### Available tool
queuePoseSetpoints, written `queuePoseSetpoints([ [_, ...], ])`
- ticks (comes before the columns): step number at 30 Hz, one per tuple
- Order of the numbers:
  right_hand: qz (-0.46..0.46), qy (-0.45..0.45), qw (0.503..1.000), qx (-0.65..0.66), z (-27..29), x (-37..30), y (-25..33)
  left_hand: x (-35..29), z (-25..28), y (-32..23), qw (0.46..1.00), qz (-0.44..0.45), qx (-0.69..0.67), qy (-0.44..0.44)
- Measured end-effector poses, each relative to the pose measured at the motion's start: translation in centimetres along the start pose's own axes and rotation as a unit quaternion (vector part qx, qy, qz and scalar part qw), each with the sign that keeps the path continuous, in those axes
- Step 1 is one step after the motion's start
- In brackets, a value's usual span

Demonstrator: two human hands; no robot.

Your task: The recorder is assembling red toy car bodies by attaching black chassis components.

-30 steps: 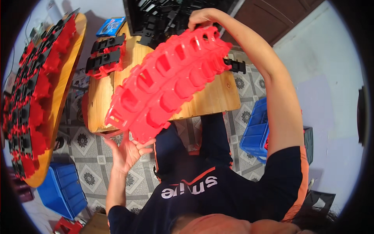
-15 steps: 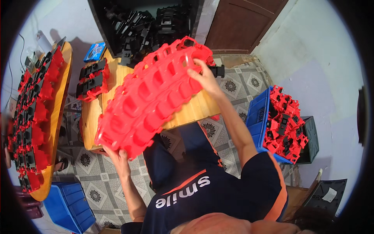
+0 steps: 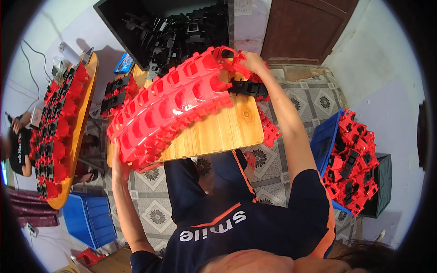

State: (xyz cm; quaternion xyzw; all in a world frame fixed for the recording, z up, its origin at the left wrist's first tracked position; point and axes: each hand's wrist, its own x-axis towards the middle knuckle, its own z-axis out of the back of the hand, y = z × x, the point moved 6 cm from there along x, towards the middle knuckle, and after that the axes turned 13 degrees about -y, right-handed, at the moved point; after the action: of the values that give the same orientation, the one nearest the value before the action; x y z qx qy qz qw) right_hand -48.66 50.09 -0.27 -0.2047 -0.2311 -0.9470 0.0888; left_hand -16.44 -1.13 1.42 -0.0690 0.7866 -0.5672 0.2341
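Observation:
Two long, slightly arched rows of nested red plastic housings [image 3: 168,102] lie side by side over the wooden table [image 3: 214,139]. My left hand [image 3: 119,159] grips their near left end, its fingers partly hidden by the plastic. At the far right end my right hand [image 3: 253,63] is closed on a red plastic housing [image 3: 231,61], which sits tilted against the row's end. Below that hand, a black plastic part [image 3: 246,87] shows at the table's right side.
A dark bin [image 3: 136,50] of black parts stands behind the table. Red-and-black assemblies [image 3: 59,127] line a second table at left, where another person [image 3: 20,145] is. A blue crate [image 3: 325,141] of red-and-black pieces stands right; a blue bin [image 3: 88,218] is lower left.
The red rows have turned, with their ridged outer side now facing up more, and sit lower over the table. My right hand has moved to the far right end. The view has shifted left.

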Motion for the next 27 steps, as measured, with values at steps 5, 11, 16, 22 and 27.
queuePoseSetpoints([
  [5, 0.056, -0.172, 0.972, -0.152, 5.0, -1.0, 2.9, -2.0, -1.1, -2.2, 0.955, -0.065, 0.213, -0.194],
  [11, -0.126, -0.339, 0.932, 0.020, 15.9, -10.5, 3.8, 2.7, 6.6, 0.2, 0.915, -0.216, 0.237, -0.244],
  [16, -0.286, -0.241, 0.812, 0.447, 17.6, -25.5, 0.5, -8.1, -2.2, -5.2, 0.781, -0.392, 0.318, -0.367],
  [22, -0.266, 0.001, 0.889, 0.372, 14.6, -35.3, 14.0, -17.3, -19.7, 8.5, 0.943, -0.167, -0.008, 0.288],
  [27, -0.059, 0.199, 0.952, 0.224, 13.1, -33.0, 14.6, -16.0, -21.3, 13.4, 0.953, 0.008, -0.141, 0.267],
])
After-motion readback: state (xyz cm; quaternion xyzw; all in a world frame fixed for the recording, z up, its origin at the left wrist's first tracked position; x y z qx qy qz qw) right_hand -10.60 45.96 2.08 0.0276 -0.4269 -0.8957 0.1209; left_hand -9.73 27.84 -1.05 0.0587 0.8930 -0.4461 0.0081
